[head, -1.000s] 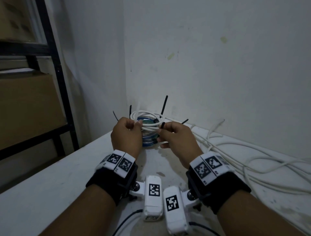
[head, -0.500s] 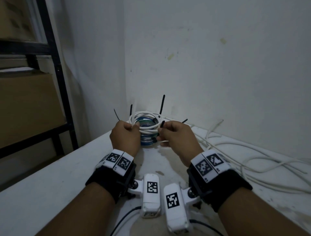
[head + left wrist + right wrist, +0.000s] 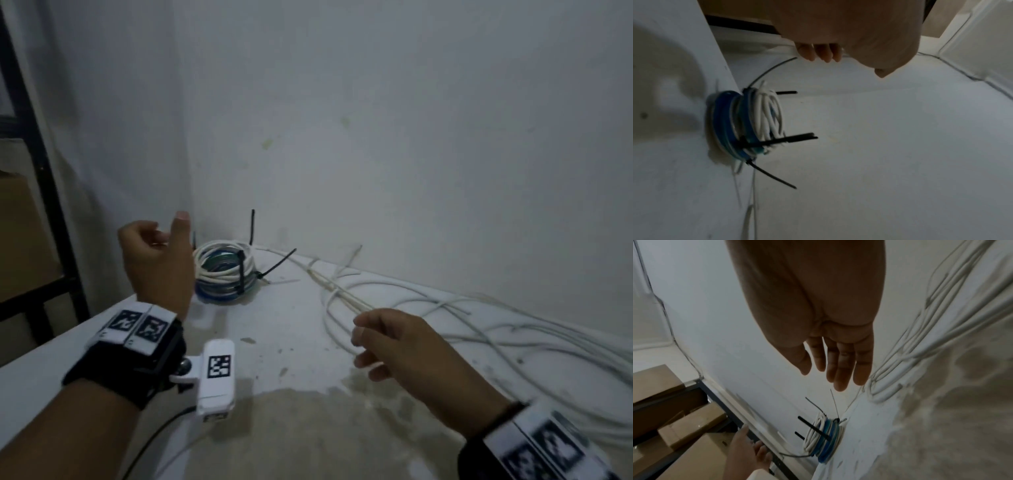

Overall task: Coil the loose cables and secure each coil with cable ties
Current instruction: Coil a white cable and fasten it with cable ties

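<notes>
White walls meet at the corner of a stained white table, where the stack of coils now sits alone: both hands have let go of the white coil on top, which half a second ago they were holding. Its black cable ties are cinched, so that coil reads as finished. Loose white cables sprawl to the right, uncoiled. The left hand is raised, loosely curled, holding nothing; the right hand hovers with relaxed fingers, empty, near the loose cables.
</notes>
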Demonstrator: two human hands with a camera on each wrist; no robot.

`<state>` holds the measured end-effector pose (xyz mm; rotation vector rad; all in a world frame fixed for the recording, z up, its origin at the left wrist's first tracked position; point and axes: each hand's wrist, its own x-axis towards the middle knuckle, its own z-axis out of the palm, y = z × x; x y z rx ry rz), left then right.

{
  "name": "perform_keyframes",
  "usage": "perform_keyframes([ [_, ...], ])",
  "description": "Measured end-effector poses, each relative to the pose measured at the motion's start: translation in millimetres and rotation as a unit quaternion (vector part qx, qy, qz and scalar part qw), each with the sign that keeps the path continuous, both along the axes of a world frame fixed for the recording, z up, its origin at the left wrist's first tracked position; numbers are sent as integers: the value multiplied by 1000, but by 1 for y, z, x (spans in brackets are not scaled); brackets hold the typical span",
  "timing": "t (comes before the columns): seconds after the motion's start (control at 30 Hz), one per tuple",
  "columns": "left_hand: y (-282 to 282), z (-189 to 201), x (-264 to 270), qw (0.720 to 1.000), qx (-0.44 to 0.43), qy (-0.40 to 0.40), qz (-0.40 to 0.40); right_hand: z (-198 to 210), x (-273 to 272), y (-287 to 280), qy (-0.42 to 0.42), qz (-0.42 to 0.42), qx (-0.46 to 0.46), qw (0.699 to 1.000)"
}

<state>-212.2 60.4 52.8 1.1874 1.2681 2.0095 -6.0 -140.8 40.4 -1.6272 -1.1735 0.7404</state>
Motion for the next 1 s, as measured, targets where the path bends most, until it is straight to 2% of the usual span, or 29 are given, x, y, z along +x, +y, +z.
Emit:
perform_keyframes([
  [0.1, -45, 20, 16, 999, 17, 15, -48, -1, 23, -54, 30, -43, -19, 998],
  [0.2, -95, 30, 46, 987, 12, 32, -156, -4, 46, -99, 61, -88, -19, 994],
  [0.33, -151, 25, 100, 940, -58, 83, -325, -5, 83, -149, 105, -166, -13, 980],
  [0.5, -197, 3, 167, 840, -176, 187, -477, -20, 130, -191, 185, -258, 31, 948],
  [0.7, -213, -5, 220, 758, -156, 377, -509, -43, 151, -195, 272, -283, 59, 918],
  [0.77, -214, -8, 232, 713, -125, 476, -499, -52, 153, -191, 230, -287, 41, 929],
  [0.87, -217, -16, 250, 620, -104, 622, -467, -61, 153, -189, 160, -284, 6, 945],
  [0.93, -222, -19, 257, 566, -102, 677, -459, -65, 154, -190, 139, -273, 5, 952],
  [1.0, -226, -22, 261, 530, -86, 710, -456, -66, 154, -191, 120, -253, -4, 960],
])
